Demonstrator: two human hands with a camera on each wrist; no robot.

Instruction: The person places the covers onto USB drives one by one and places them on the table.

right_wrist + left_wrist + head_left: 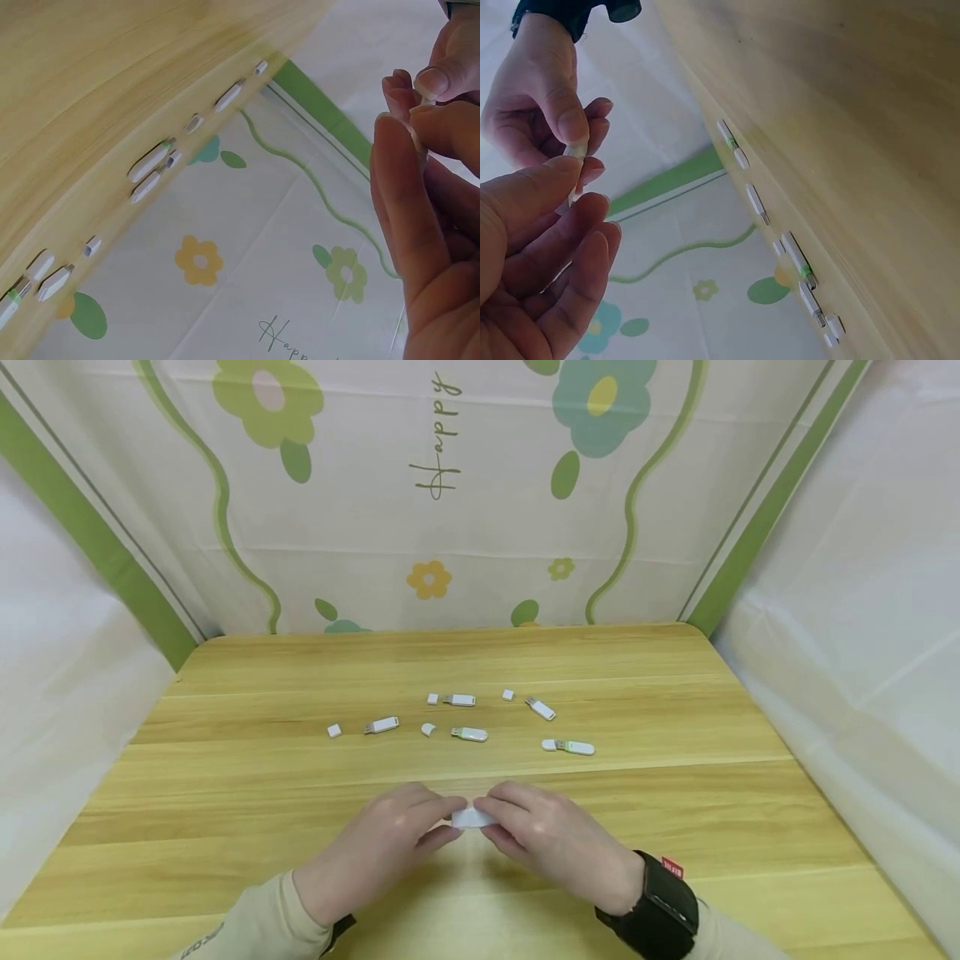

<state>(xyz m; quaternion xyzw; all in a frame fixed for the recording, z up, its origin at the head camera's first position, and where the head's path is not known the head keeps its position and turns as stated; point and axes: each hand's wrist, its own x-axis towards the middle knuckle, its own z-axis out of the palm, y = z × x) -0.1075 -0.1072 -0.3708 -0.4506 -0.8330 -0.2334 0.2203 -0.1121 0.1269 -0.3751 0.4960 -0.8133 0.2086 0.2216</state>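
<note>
Where both grips meet: a small white piece (472,817) is held over the near part of the wooden tabletop (225,827), so covered that its exact form cannot be told; bearings below start from it, 12 o'clock toward the far edge.
Left hand (390,835): at 9 o'clock, thumb and fingers pinching that end of the white piece, the other fingers loosely bent.
Right hand (551,835): at 3 o'clock, thumb and fingers pinching the opposite end, almost meeting the left.
Near rounded drive (469,735): at 12 o'clock, green-banded, plug toward 9; a domed cap (428,729) sits apart at 11.
Far oblong drive (460,700): also at 12, farther off, plug toward 9; a small cap (432,699) just beside it.
Left oblong drive (382,725): between 10 and 11; a square cap (334,731) apart from it at 10.
Slanted drive (542,708): at 1, plug toward 10; a white cap (508,695) between 12 and 1.
Right rounded drive (576,747): at 2, plug toward 9, an end cap (549,745) close against it; contact cannot be told.
Black wrist strap (656,906): at 4, on the right wrist.
Floral cloth (360,510): at 12, beyond the table, "Happy" running sideways.
</note>
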